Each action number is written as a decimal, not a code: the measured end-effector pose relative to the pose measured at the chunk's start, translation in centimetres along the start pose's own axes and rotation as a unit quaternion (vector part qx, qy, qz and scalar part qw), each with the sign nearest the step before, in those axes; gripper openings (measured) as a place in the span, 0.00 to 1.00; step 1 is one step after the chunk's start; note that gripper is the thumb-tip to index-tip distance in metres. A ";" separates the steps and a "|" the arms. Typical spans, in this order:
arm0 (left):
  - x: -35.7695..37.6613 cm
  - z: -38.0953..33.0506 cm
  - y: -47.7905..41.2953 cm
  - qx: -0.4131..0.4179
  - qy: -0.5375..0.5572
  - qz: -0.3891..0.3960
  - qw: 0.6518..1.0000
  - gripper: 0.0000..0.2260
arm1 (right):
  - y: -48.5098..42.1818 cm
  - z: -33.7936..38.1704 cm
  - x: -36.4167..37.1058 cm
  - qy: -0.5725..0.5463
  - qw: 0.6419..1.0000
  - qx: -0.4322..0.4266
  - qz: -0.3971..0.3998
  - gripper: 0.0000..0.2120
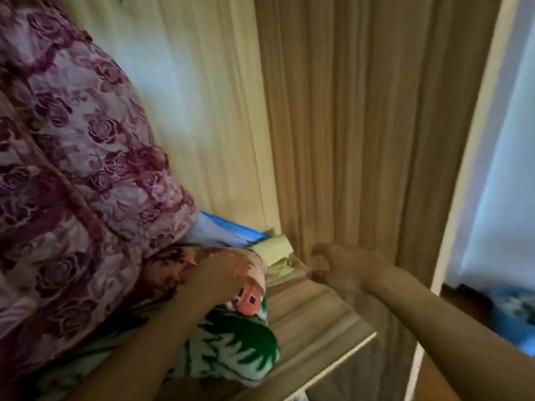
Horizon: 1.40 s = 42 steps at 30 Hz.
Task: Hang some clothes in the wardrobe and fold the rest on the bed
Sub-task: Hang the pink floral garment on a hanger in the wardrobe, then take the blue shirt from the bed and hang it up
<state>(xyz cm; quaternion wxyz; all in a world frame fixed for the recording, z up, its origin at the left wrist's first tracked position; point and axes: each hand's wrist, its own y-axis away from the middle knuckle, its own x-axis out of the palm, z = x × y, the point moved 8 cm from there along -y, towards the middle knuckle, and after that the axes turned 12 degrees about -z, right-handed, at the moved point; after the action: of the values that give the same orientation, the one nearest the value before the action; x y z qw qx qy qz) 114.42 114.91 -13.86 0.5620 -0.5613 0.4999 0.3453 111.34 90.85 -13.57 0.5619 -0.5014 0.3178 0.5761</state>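
- A purple rose-patterned quilt point(72, 169) is stuffed into the wardrobe's left side.
- The left hand point(215, 273) rests on an orange flowered cloth point(170, 267). Too blurred to tell if the fingers grip.
- That cloth lies on a green-and-white blanket point(231, 351) on the wooden shelf point(312, 319), with a blue folded piece point(231, 233) behind.
- The right hand point(328, 267) hangs above the shelf near the wardrobe wall point(376, 125), fingers curled (I cannot tell whether they pinch anything).
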 end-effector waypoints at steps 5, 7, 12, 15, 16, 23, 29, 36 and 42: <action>6.0 -9.1 3.3 0.157 0.016 0.062 0.986 0.13 | 10.6 -7.4 1.4 0.045 0.991 0.125 0.004 0.26; 8.1 -13.6 5.3 0.196 0.035 0.088 0.976 0.12 | 15.3 -10.3 1.5 0.079 0.982 0.173 -0.002 0.28; 13.9 -24.6 11.1 0.289 0.078 0.155 0.942 0.11 | 25.9 -16.7 1.5 0.102 0.950 0.296 0.003 0.29; 16.5 -30.9 13.6 0.332 0.094 0.186 0.920 0.15 | 31.6 -20.2 1.6 0.090 0.927 0.363 0.004 0.28; 17.2 -33.0 14.3 0.350 0.093 0.197 0.911 0.17 | 33.5 -21.2 1.6 0.088 0.920 0.382 0.003 0.28; 20.7 -47.4 18.5 0.464 0.087 0.226 0.852 0.20 | 44.1 -28.4 1.1 0.069 0.859 0.507 -0.023 0.29; 23.7 -59.6 19.9 0.530 0.068 0.231 0.813 0.20 | 49.6 -36.0 0.4 0.047 0.810 0.583 -0.032 0.30; 25.4 -73.3 19.6 0.584 0.064 0.216 0.780 0.21 | 53.3 -44.6 -3.4 0.052 0.777 0.623 -0.071 0.30; 26.5 -81.7 21.9 0.650 0.054 0.219 0.725 0.21 | 58.1 -48.6 -5.4 0.050 0.725 0.680 -0.103 0.30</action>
<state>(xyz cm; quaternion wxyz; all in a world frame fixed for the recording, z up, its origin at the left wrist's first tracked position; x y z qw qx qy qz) 86.36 33.43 -34.65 0.6701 0.0492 0.7404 0.0180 65.21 34.21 -34.38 0.7912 -0.0431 0.5984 0.1185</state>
